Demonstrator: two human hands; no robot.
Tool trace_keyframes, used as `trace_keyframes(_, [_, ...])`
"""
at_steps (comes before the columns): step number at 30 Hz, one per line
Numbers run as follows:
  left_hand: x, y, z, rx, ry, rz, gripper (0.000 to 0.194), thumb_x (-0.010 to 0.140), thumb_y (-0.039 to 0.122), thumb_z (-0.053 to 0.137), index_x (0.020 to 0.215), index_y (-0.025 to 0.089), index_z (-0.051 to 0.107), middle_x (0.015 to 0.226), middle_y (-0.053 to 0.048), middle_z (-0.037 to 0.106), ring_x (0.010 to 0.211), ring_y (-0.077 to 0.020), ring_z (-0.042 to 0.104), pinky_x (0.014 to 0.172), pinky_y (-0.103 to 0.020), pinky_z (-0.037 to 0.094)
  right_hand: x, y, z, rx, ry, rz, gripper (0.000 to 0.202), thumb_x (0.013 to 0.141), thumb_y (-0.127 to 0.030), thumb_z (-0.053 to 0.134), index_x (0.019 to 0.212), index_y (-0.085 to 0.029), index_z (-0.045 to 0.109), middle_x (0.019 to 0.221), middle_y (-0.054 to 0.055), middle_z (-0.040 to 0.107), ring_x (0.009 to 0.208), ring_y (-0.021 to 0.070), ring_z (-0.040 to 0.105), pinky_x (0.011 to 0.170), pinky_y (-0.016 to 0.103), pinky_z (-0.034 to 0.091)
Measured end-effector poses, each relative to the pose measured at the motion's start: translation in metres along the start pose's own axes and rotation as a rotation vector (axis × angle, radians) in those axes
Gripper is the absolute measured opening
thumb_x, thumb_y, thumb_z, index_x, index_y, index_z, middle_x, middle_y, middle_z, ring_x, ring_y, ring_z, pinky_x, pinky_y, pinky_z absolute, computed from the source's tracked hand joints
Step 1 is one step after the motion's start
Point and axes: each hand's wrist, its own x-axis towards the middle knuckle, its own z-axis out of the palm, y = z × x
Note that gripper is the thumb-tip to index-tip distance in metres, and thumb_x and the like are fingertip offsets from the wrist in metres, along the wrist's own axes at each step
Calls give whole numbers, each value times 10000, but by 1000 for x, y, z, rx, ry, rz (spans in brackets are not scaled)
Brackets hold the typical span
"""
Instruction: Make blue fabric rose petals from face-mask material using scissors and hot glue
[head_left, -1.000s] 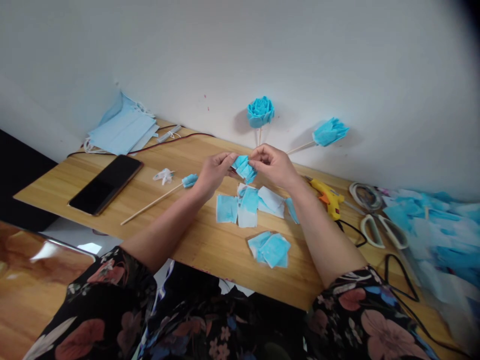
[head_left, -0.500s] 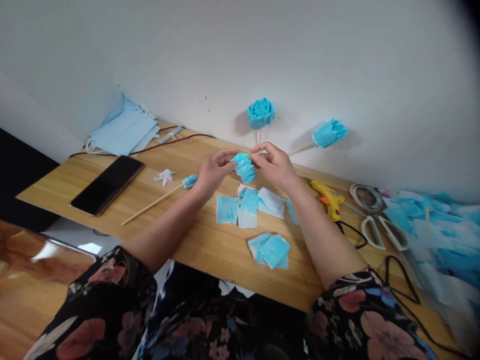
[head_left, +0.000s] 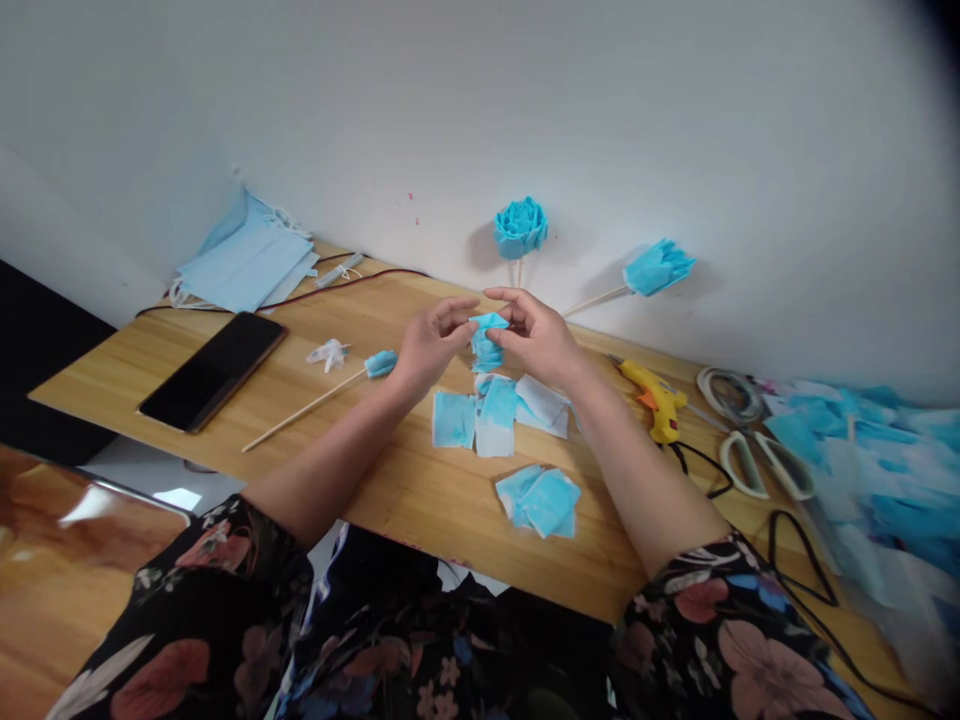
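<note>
Left hand: left hand (head_left: 429, 348) raised over the wooden table (head_left: 390, 480), thumb and fingertips pinching the left edge of the folded blue piece (head_left: 487, 340).
Right hand: right hand (head_left: 536, 338) opposite, fingers curled and pinching the same piece from above and from the right.
Held thing: folded blue piece — pleated fabric, held in the air between both hands, above the cut squares.
Change: a second ago the pleats fanned out slantwise between the hands; now they are gathered into a tighter, more upright bundle, and the two hands have closed in on each other.
Below the hands: cut blue squares (head_left: 480, 415) lying flat on the table; a second small pile (head_left: 541, 498) nearer the table's front edge.
Left of the hands: stick with a blue bud (head_left: 319, 399); white scrap (head_left: 328, 351) just beyond it; black phone (head_left: 214, 368) face up; stack of face masks (head_left: 244, 258) at the wall.
At the wall: finished blue flower (head_left: 520, 226) on a stick, upright; half-made flower (head_left: 656, 267) leaning.
Right of the hands: yellow glue gun (head_left: 652, 396) with black cord; white-handled scissors (head_left: 765, 462); heap of blue fabric (head_left: 870, 480), blurred.
Containers: cannot tell of any.
</note>
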Motion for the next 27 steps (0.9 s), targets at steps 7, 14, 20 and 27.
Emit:
trace_keyframes(7, [-2,8,0,17,-39,-52,299,755,409,728,917,158,728,746,-10,690,681,-123,588,708,-264,493,1,-1,-3,87,14,15,542,761,-295,716,1282,-250,572,841,-28,640,723,131,608,688,280,519])
trace_keyframes(14, [-1,9,-2,46,-34,-86,196,717,339,715,653,170,641,627,7,623,623,-110,538,680,-257,460,0,0,-3,126,-24,14,543,766,-317,722,1284,-247,575,847,-25,648,729,135,613,688,277,517])
trace_keyframes(20, [0,11,-1,31,-25,-77,156,726,273,677,622,169,623,601,14,602,600,-100,525,669,-254,450,-1,0,-6,126,-56,14,557,850,-414,664,1368,-261,529,875,-11,656,768,146,623,726,291,520])
trace_keyframes(27, [-2,5,2,51,-19,-69,171,731,304,698,647,172,631,609,17,599,594,-102,515,633,-250,426,-1,0,-3,52,-23,-2,614,792,-343,731,1372,-267,544,846,-22,632,726,137,587,674,275,507])
